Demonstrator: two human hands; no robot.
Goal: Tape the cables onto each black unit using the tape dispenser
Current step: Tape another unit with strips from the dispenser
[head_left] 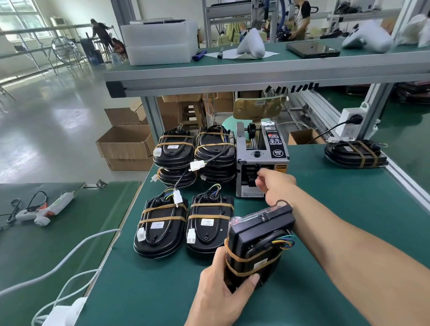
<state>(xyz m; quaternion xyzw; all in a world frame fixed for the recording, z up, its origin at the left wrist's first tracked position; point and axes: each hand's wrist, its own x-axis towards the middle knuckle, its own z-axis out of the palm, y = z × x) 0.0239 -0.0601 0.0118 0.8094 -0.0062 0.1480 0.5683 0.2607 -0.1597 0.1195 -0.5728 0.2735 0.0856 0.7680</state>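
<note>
My left hand [223, 292] grips a black unit [257, 241] tilted on its edge on the green mat; its coloured cable loops at the right side and two tan tape bands cross its lower part. My right hand [275, 184] reaches to the front slot of the grey tape dispenser [261, 157], fingertips curled at the outlet; whether tape is pinched is hidden. Two taped units [162, 224] [209, 223] lie flat ahead. Two stacks of taped units [174, 152] [217, 150] stand behind them.
Another taped unit [355, 153] lies at the far right by a power strip [350, 124]. A glue gun [44, 209] lies on the left table. White cables and a charger [60, 321] trail at the near left. An overhead shelf [253, 72] spans the bench.
</note>
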